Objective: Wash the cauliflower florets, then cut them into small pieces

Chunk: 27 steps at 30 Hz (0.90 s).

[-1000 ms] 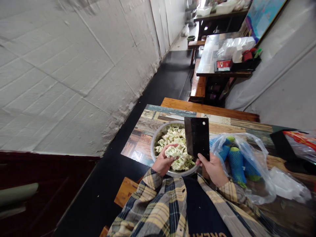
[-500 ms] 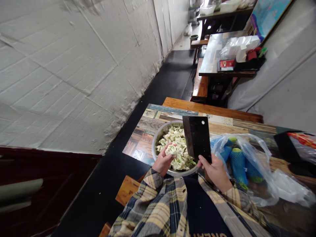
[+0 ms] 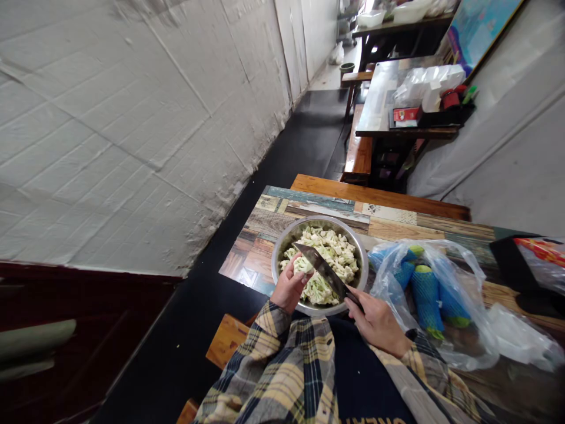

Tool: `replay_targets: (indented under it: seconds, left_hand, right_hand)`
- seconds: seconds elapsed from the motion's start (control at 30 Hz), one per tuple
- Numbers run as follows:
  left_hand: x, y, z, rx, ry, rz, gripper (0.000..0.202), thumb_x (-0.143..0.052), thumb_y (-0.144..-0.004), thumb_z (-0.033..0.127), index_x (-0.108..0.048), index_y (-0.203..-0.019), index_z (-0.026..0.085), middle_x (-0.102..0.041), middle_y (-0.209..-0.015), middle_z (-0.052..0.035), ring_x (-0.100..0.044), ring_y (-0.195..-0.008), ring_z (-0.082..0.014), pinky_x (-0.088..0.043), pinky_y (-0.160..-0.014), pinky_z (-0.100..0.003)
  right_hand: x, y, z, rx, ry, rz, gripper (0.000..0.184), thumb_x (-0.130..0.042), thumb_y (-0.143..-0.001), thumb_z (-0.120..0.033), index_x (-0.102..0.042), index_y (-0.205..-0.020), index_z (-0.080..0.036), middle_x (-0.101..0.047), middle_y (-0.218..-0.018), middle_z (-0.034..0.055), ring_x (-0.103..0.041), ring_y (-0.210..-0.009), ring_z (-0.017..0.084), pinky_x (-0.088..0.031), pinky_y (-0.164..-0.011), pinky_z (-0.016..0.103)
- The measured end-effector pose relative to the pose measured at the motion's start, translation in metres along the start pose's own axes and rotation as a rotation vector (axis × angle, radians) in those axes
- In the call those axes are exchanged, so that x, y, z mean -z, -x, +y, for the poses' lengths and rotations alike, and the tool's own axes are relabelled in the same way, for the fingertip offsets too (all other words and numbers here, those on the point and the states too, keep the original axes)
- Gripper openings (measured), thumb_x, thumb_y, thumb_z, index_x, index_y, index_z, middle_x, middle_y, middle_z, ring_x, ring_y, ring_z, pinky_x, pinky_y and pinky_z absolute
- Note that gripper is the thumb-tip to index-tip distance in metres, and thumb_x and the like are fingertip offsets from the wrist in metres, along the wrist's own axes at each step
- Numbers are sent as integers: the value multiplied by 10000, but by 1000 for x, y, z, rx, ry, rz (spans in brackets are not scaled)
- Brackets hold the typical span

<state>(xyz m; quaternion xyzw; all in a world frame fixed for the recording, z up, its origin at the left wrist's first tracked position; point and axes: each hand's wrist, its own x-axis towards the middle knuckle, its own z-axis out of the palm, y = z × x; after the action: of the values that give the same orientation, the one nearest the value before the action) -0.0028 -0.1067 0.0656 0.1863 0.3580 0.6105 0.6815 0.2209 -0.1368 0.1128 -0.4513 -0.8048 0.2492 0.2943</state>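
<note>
A metal bowl full of cut cauliflower pieces stands on the patterned table in front of me. My left hand is closed on a cauliflower floret over the bowl's near side. My right hand grips the handle of a dark cleaver. The blade lies tilted low across the bowl, its edge against the floret.
To the right of the bowl lies a clear plastic bag holding produce in blue foam nets. A dark tray sits at the far right. Wooden benches and another table stand beyond. A white wall runs along the left.
The cleaver stood upright with its flat face toward me; now it has swung down and lies low across the bowl against the floret. My left hand has stayed in place.
</note>
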Motion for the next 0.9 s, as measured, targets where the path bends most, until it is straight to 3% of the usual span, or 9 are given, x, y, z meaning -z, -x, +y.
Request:
replay_targets:
  seconds: [0.13, 0.47, 0.7, 0.9]
  left_hand:
    - [1, 0, 2, -39, -59, 8, 715, -798, -648, 248, -522, -1307, 213, -634, -1206, -89, -603, -1070, -224, -459, -948, -344]
    - [0, 1, 2, -80, -193, 32, 681, -791, -645, 287, -559, -1276, 179, -638, -1220, -110, -550, -1174, -283, -398, -1027, -414]
    - [-4, 1, 2, -106, -166, 57, 661, -793, -643, 278, -570, -1259, 186, -630, -1226, -106, -571, -1132, -271, -404, -1016, -412]
    - [3, 1, 0, -96, -155, 44, 629, -785, -656, 266, -579, -1245, 183, -637, -1212, -103, -568, -1127, -262, -407, -1004, -395]
  right_hand:
    - [0, 2, 0, 33, 39, -22, 345, -394, -969, -237, -549, -1264, -147, -724, -1020, 104, -717, -701, 170, -590, -746, 293]
    - [-3, 4, -2, 66, 71, -37, 340, -393, -964, -206, -556, -1253, -130, -705, -1105, 125, -718, -880, 191, -590, -788, 282]
    - [-5, 7, -2, 75, 69, 35, 336, -405, -964, -218, -554, -1248, -118, -736, -956, 106, -724, -777, 181, -586, -794, 281]
    - [-3, 5, -5, 27, 73, -5, 338, -399, -965, -246, -575, -1240, -161, -739, -853, 75, -719, -701, 187, -598, -738, 303]
